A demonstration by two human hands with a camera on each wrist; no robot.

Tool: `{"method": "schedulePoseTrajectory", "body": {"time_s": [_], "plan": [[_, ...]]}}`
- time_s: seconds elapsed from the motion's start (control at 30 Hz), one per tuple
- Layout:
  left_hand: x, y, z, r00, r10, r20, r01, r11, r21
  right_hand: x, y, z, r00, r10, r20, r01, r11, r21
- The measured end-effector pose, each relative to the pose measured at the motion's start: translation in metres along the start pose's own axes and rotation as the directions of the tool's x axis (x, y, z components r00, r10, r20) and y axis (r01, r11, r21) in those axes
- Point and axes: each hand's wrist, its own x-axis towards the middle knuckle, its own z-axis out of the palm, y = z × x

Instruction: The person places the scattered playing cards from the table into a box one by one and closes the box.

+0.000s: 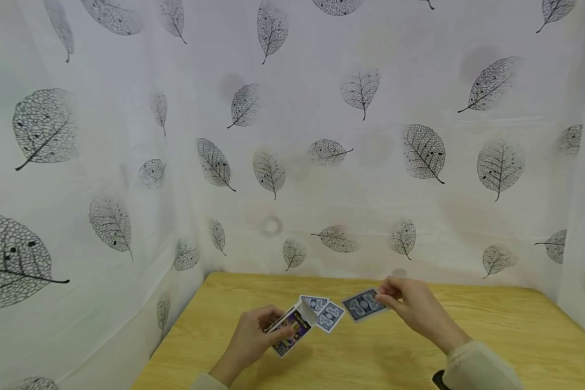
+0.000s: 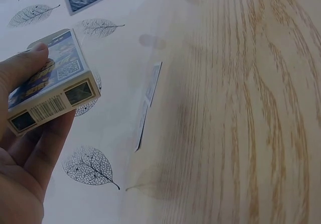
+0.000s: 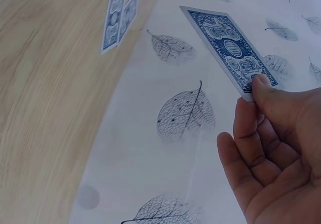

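My left hand (image 1: 254, 335) grips a card box (image 1: 292, 329) with its top flap raised. In the left wrist view the thumb lies across the box's printed front, and a barcode shows on its bottom end (image 2: 52, 106). A playing card (image 3: 231, 48), blue patterned back showing, is pinched at one end between the thumb and forefinger of my right hand (image 3: 281, 148). That card is held above the table, to the right of the box. Two more playing cards (image 1: 330, 317) lie back up and overlapping on the table just behind the box, which partly hides them in the head view.
The wooden table (image 1: 214, 309) has its far edge close behind the cards. White sheeting with a leaf print (image 1: 370, 200) hangs behind it and along both sides. A dark band (image 1: 440, 380) circles the right wrist.
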Motion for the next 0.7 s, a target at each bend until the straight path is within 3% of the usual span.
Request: {"method": "schedulePoseTrajectory", "body": {"time_s": [0.23,0.53,0.7], "plan": [[0.001,0.0,0.0,1.0,0.014,0.001,-0.014,1.0,-0.003,0.001,-0.018,0.003,0.996,-0.064,-0.07,0.064,0.998,0.007],[0.0,0.007,0.003,0.999,0.042,0.027,-0.041,0.999,-0.023,0.0,-0.041,0.014,0.962,-0.21,-0.175,0.216,0.976,0.017],[-0.001,0.009,0.004,0.998,0.027,0.049,-0.025,0.999,-0.046,0.0,-0.045,0.021,0.96,-0.21,-0.185,0.227,0.971,0.074]]}}
